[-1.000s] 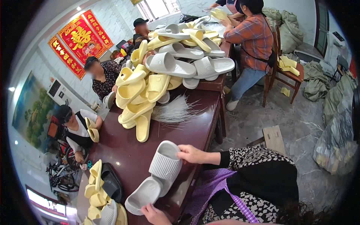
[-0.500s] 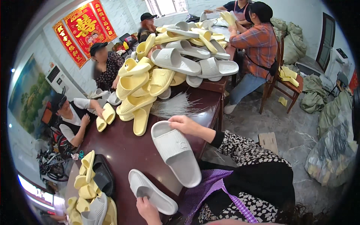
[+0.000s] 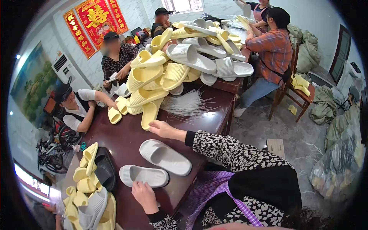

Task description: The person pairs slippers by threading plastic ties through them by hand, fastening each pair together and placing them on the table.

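Note:
Two grey slippers lie side by side on the dark red table: the farther slipper (image 3: 180,163) and the nearer slipper (image 3: 132,173). My left hand (image 3: 145,196) has its bent fingers on the near rim of the nearer one. Reaching forward, my right hand (image 3: 165,129) grips the near end of a yellow slipper (image 3: 151,112), with its fingers closed at the tip. That slipper hangs at the front of a tall pile of yellow and grey slippers (image 3: 174,78).
Thin clear strands (image 3: 188,104) spread beside the pile. At the table's left stand more yellow slippers (image 3: 89,186) and a black slipper (image 3: 105,168). A person in a vest (image 3: 78,109) touches yellow slippers across the table; another in a plaid shirt (image 3: 274,50) sits at the far right.
The larger grey slipper has left my right hand and lies on the table. That hand has moved to a yellow slipper. The other grey slipper has turned and shifted left under my left hand.

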`<state>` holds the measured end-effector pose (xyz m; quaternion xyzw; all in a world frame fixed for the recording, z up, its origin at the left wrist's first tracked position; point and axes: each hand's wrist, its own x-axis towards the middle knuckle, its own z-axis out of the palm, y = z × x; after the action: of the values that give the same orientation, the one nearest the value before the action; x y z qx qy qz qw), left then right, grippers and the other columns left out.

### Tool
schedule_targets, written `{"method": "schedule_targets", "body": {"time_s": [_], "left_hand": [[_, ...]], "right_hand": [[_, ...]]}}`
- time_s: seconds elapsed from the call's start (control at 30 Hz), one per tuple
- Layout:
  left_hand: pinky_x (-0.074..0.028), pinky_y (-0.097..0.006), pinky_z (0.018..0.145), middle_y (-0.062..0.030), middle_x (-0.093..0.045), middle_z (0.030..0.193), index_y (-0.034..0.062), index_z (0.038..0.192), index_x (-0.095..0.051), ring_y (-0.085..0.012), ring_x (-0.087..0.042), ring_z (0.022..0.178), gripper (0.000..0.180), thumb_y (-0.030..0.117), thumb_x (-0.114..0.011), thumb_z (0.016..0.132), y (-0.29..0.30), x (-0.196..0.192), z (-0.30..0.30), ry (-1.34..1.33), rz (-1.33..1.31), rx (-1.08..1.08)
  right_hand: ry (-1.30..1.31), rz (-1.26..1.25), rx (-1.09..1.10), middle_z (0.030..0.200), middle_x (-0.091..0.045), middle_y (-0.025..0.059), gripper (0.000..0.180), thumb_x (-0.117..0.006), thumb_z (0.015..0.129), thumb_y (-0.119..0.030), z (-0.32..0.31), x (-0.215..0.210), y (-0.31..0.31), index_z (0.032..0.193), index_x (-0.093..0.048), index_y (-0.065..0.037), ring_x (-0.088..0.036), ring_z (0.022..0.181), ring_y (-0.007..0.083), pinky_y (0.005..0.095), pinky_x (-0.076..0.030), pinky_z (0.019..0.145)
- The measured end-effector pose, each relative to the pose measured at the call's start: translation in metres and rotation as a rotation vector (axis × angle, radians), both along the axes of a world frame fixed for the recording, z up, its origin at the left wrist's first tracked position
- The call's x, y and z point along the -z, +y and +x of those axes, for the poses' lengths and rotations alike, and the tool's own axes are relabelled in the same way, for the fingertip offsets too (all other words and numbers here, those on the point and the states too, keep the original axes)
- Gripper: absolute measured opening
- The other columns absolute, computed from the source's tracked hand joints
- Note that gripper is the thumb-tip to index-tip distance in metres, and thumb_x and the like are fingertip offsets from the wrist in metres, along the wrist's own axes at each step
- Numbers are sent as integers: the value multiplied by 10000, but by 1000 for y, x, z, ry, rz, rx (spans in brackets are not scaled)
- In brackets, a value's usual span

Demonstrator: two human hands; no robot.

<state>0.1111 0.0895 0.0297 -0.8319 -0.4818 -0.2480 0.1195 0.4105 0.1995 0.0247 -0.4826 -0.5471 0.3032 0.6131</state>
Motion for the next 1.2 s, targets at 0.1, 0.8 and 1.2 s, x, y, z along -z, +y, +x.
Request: {"method": "schedule_targets", "body": {"time_s": [0.1, 0.8, 1.2], "left_hand": [[-430, -432, 813, -164, -545, 1054, -15, 913, -575, -343, -531, 963, 161, 90, -622, 799, 8, -1, 3, -59, 7, 46], [-440, -450, 866, -216, -569, 1054, -35, 1032, -588, -386, -547, 989, 202, 4, -558, 837, 36, 35, 44, -381, -68, 346], [-446, -436, 881, -201, -581, 1060, -19, 1059, -600, -365, -551, 1009, 221, 21, -564, 845, 47, 53, 44, -426, -119, 319]], "right_hand": [[-39, 143, 113, 954, -665, 155, 357, -609, 865, -220, 12, 9, -9, 1113, -566, 34, -636, 815, 228, 338, -498, 736], [-1137, -113, 797, 901, -597, 137, 145, -602, 775, -147, 157, 49, -30, 876, -633, -47, -545, 916, 321, 443, -413, 801], [-1143, -46, 800, 873, -586, 78, 72, -624, 775, -151, 150, 74, -37, 828, -667, -128, -538, 916, 283, 415, -399, 767]]}}
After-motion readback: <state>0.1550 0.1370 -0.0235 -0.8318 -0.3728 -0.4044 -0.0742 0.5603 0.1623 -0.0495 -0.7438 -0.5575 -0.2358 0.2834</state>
